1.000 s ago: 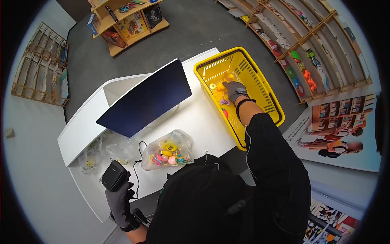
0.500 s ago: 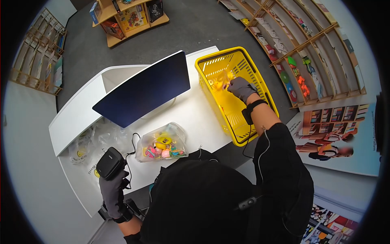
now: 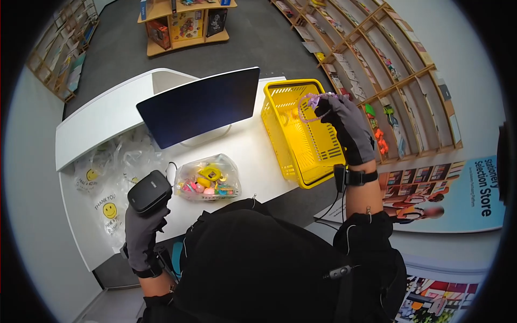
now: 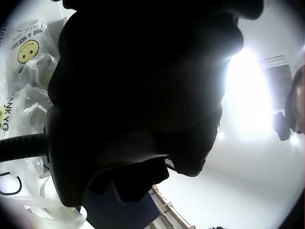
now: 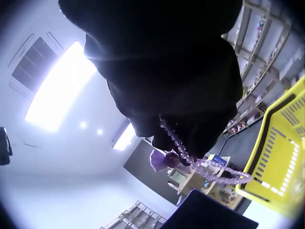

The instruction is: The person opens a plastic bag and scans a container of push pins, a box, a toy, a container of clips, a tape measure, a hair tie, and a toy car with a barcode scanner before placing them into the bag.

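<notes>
In the head view my right hand (image 3: 350,126), in a grey and black glove, is raised over the right side of the yellow shopping basket (image 3: 293,161). Its fingertips pinch a purple beaded bracelet (image 3: 308,114), which hangs as a loop. The right wrist view shows the bracelet's clear lilac beads (image 5: 217,179) and a purple bow (image 5: 159,160) dangling beside them. My left hand (image 3: 142,237), also gloved, grips a boxy black handheld scanner (image 3: 149,192) above the counter's left part. A few small yellow things (image 3: 293,114) lie inside the basket's far left corner.
A clear plastic bag (image 3: 207,185) full of colourful small toys sits on the white counter (image 3: 253,161). Behind it stands a dark monitor (image 3: 202,107). Crumpled smiley-print bags (image 3: 107,207) lie at the left. Stocked shelves (image 3: 371,59) line the right wall.
My right hand has come up out of the basket, bringing the purple beaded bracelet with it. The left hand still holds the scanner in about the same place.
</notes>
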### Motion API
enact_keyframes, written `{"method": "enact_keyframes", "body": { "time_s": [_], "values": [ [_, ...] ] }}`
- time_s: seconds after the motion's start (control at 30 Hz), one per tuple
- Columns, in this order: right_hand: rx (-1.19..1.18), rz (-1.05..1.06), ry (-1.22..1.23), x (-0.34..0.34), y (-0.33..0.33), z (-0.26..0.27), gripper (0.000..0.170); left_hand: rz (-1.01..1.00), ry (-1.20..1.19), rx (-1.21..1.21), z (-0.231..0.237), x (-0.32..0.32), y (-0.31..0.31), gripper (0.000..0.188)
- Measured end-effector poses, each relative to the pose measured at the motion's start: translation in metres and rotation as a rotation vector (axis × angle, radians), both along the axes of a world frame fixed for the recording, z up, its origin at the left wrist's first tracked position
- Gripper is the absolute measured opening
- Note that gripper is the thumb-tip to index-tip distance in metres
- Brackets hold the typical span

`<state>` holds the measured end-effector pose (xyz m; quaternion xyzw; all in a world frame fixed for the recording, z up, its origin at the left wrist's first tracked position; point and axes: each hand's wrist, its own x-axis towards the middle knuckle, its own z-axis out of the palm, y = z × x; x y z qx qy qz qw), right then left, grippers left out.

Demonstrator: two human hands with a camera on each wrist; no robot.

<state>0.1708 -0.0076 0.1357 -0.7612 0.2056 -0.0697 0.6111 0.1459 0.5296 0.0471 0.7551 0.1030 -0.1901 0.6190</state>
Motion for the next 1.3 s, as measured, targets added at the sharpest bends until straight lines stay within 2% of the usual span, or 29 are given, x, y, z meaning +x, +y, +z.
{"method": "enact_keyframes", "body": {
  "time_s": [0.07, 0.1, 0.2, 0.23, 0.33, 0.37, 0.47, 0.6, 0.9, 1.0, 1.03, 1.13, 1.3],
  "values": [
    [0.18, 0.07, -0.102, -0.008, 0.034, 0.0, 0.03, -0.06, -0.032, 0.028, -0.002, -0.004, 0.003, 0.036],
    [0.187, 0.088, -0.106, -0.009, 0.048, -0.005, 0.03, -0.042, -0.037, 0.035, -0.002, -0.004, 0.005, 0.036],
    [-0.142, 0.364, -0.257, -0.01, 0.085, -0.026, 0.03, -0.087, -0.1, 0.002, 0.003, -0.008, 0.004, 0.04],
    [-0.13, 0.382, -0.255, -0.011, 0.102, -0.025, 0.03, -0.069, -0.094, 0.012, 0.006, -0.01, 0.005, 0.04],
    [0.172, 0.515, -0.003, -0.015, 0.156, -0.005, 0.029, -0.177, -0.11, 0.007, 0.013, -0.014, 0.006, 0.048],
    [0.179, 0.536, 0.005, -0.016, 0.166, -0.006, 0.029, -0.155, -0.102, 0.012, 0.014, -0.017, 0.007, 0.048],
    [-0.048, 0.725, 0.174, -0.016, 0.189, -0.008, 0.028, -0.319, -0.271, 0.062, 0.019, -0.022, 0.009, 0.054],
    [-0.166, 0.858, 0.169, -0.026, 0.216, 0.007, 0.029, -0.364, -0.144, 0.078, 0.029, -0.027, 0.011, 0.062],
    [-0.21, 0.951, 0.016, -0.026, 0.226, -0.007, 0.032, -0.394, -0.167, 0.051, 0.026, -0.026, 0.015, 0.06],
    [-0.089, 0.935, 0.134, -0.022, 0.229, -0.007, 0.033, -0.292, -0.095, 0.005, 0.02, -0.021, 0.02, 0.041],
    [-0.088, 0.937, 0.137, -0.019, 0.23, -0.011, 0.033, -0.291, -0.092, 0.004, 0.018, -0.019, 0.023, 0.041],
    [-0.078, 0.934, 0.24, -0.008, 0.231, -0.047, 0.035, -0.13, -0.032, 0.122, 0.014, -0.015, 0.032, 0.036],
    [-0.066, 0.967, 0.273, 0.005, 0.232, -0.1, 0.036, -0.042, 0.001, 0.139, 0.02, -0.02, 0.039, 0.035]
  ]
}}
